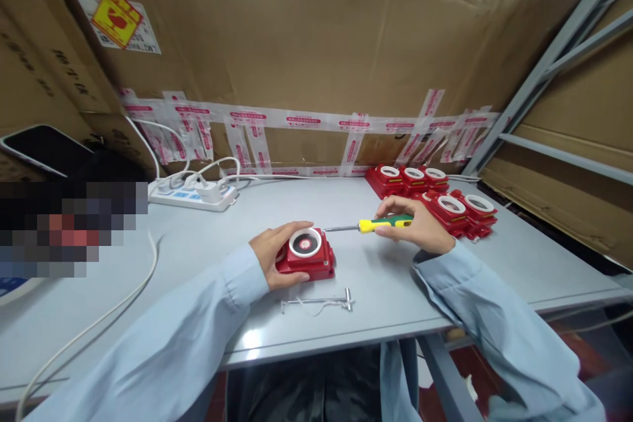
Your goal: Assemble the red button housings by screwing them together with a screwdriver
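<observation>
A red housing (324, 264) with a white ring and a dark round centre lies on the table. My left hand (277, 254) is closed around its left side, thumb in front and fingers behind. My right hand (420, 224) grips the yellow and green handle of a screwdriver (368, 225), held nearly level. The screwdriver's shaft points left, its tip at the housing's upper right corner; whether it sits in a screw I cannot tell. Just in front of the housing lies a thin metal rod with a short crossbar (347, 300) and a whitish strand beside it.
Several similar red housings (452, 206) stand at the back right, behind my right hand. A white power strip (192, 194) with plugs and cables is at the back left. A white cable (133, 290) runs along the left. Taped cardboard (316, 46) walls the back; a phone (47, 148) is far left.
</observation>
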Demonstrator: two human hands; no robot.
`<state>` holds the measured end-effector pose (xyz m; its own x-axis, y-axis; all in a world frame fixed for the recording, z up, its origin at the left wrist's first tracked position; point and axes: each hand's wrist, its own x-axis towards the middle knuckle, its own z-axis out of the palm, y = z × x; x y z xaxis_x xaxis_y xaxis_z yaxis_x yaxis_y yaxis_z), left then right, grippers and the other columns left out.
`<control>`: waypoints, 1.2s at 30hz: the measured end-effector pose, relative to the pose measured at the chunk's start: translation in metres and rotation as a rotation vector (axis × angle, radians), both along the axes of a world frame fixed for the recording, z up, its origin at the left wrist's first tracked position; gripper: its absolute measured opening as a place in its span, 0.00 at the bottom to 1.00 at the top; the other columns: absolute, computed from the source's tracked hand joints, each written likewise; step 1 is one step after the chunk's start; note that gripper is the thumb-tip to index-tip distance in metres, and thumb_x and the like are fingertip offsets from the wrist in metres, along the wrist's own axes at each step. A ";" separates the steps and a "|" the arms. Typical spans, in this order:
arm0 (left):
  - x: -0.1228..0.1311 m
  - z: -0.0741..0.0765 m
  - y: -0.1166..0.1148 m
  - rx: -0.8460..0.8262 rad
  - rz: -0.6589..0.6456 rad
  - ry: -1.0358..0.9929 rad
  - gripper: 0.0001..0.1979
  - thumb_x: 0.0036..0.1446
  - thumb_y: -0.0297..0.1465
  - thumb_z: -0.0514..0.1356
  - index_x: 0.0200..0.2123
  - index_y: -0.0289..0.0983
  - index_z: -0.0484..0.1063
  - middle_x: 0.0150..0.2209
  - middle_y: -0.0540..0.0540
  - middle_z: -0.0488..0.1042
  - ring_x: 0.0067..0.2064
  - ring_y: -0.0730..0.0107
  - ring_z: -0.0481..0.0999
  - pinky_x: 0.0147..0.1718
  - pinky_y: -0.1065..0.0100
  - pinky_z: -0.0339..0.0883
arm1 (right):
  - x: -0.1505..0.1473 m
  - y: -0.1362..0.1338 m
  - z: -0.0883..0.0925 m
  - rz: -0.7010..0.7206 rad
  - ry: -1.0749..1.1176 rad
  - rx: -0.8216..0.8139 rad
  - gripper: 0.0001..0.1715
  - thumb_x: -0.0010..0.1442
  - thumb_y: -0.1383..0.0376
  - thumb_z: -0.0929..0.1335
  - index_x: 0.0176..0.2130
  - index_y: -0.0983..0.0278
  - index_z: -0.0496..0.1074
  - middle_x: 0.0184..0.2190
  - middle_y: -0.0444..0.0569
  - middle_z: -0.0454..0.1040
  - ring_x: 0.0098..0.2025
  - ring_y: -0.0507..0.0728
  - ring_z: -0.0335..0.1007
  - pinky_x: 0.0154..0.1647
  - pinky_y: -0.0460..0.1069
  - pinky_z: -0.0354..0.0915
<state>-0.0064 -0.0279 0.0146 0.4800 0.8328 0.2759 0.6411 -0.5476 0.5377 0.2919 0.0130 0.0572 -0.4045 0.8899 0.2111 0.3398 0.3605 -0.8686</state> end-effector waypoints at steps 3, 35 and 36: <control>0.001 0.001 -0.001 0.021 0.012 0.002 0.36 0.43 0.41 0.63 0.56 0.41 0.58 0.50 0.42 0.71 0.48 0.55 0.72 0.47 0.56 0.64 | 0.001 -0.001 -0.005 0.005 0.143 -0.063 0.21 0.40 0.64 0.76 0.32 0.65 0.66 0.31 0.46 0.75 0.24 0.49 0.67 0.20 0.44 0.65; 0.019 0.003 0.015 -0.076 -0.094 -0.060 0.34 0.41 0.43 0.66 0.51 0.41 0.60 0.40 0.48 0.76 0.38 0.61 0.76 0.41 0.64 0.67 | -0.084 -0.027 0.027 -0.314 0.208 0.720 0.06 0.50 0.68 0.65 0.28 0.62 0.60 0.22 0.38 0.60 0.21 0.47 0.56 0.23 0.45 0.57; 0.019 0.003 0.016 -0.075 -0.097 -0.065 0.34 0.41 0.43 0.66 0.51 0.41 0.60 0.40 0.48 0.76 0.39 0.61 0.76 0.41 0.64 0.67 | -0.084 -0.027 0.027 -0.314 0.207 0.722 0.06 0.50 0.68 0.66 0.28 0.62 0.60 0.22 0.38 0.60 0.21 0.47 0.56 0.23 0.45 0.57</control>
<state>0.0124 -0.0124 0.0176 0.5426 0.8028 0.2474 0.5495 -0.5619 0.6184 0.2079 -0.0140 0.0839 -0.0489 0.5716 0.8191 0.3764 0.7701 -0.5150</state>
